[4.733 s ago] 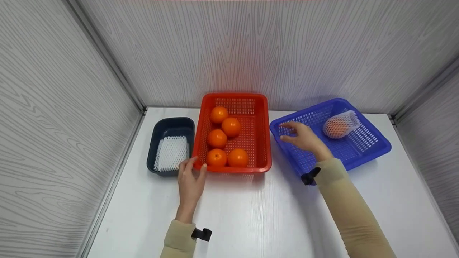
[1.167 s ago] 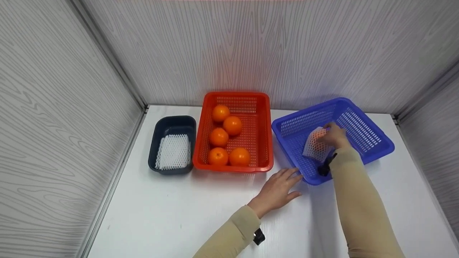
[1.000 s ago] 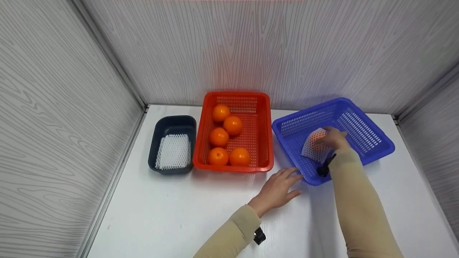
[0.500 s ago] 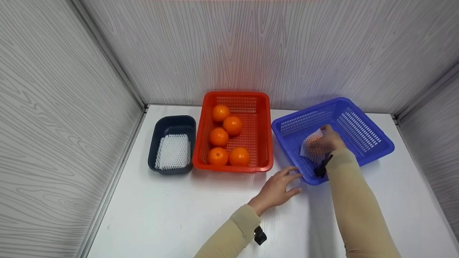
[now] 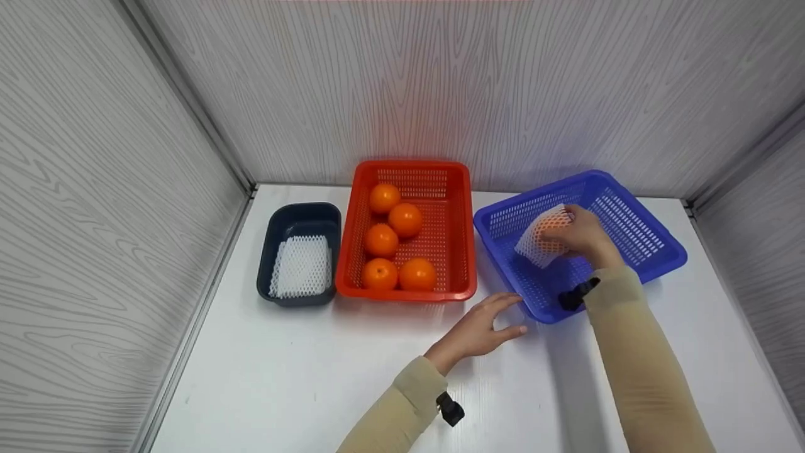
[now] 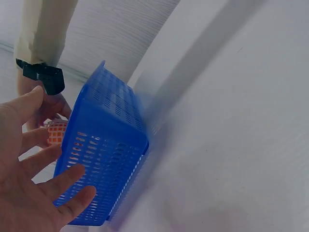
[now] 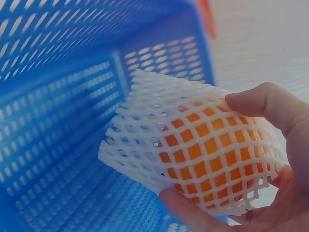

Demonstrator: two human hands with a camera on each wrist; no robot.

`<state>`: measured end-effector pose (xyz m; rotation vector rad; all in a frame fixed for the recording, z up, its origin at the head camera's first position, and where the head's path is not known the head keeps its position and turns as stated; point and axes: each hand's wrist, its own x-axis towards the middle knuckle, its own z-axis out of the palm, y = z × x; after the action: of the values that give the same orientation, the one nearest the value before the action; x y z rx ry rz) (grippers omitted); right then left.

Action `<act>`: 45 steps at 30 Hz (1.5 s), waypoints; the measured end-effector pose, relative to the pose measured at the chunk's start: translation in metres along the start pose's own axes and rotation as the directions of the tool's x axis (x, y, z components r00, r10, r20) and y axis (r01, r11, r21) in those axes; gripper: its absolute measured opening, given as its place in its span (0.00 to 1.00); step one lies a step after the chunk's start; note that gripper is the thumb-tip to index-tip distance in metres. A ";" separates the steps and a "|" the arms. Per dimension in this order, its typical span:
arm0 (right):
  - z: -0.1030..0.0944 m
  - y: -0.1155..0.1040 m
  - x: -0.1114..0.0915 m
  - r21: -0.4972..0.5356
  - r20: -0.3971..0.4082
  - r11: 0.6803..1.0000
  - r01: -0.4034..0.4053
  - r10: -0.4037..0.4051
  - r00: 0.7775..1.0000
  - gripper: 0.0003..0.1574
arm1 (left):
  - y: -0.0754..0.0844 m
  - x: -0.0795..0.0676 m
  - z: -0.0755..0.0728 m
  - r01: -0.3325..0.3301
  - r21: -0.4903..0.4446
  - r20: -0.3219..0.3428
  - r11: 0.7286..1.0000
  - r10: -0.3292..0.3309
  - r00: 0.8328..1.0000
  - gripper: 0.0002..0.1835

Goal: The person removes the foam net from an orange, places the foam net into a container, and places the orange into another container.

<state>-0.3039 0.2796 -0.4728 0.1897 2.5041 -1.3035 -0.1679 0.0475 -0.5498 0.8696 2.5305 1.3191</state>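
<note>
My right hand (image 5: 578, 236) grips an orange (image 7: 212, 150) sleeved in a white foam net (image 7: 140, 111), thumb on one side and fingers on the other. The net's loose end sticks out past the fruit toward the left side of the blue basket (image 5: 654, 274). Hand and orange are inside the basket's outline in the head view. My left hand (image 5: 475, 330) has its fingers spread, fingertips right at the basket's near left corner. In the left wrist view, the left fingers (image 6: 63, 181) overlap the basket's perforated wall.
A red basket (image 5: 468, 251) in the middle holds several bare oranges (image 5: 405, 220). Left of it stands a dark tub (image 5: 270, 233) with a stack of white foam nets (image 5: 302, 267). Walls (image 5: 415, 82) close off the table (image 5: 377, 377) at the back and sides.
Left hand has gone from the red basket's near corner to the blue basket's. Right hand, earlier empty, has taken hold of the netted orange; it now sits further left, and its net end has turned left.
</note>
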 end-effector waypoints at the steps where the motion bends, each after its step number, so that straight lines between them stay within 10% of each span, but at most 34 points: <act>1: 0.000 -0.003 -0.003 0.001 -0.008 1.000 0.021 -0.021 1.000 0.60 | 0.001 -0.001 -0.002 0.001 -0.023 -0.011 1.000 -0.001 1.000 0.32; 23: 0.047 -0.034 -0.099 -0.142 0.016 0.872 0.468 -0.471 0.882 0.55 | -0.003 -0.055 -0.058 0.006 -0.269 -0.294 0.963 -0.089 0.952 0.25; 30: 0.080 -0.027 -0.117 -0.158 0.061 0.790 0.593 -0.591 0.804 0.51 | -0.007 -0.067 -0.063 0.022 -0.251 -0.297 0.968 -0.098 0.950 0.27; 45: 0.148 0.002 -0.131 -0.174 0.108 0.747 0.641 -0.633 0.767 0.49 | -0.023 -0.082 -0.054 0.090 -0.281 -0.157 0.956 -0.138 0.978 0.35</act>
<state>-0.1489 0.1638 -0.5106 -0.8131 2.7448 -1.2189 -0.1314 -0.0466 -0.5457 0.5657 2.3962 1.7192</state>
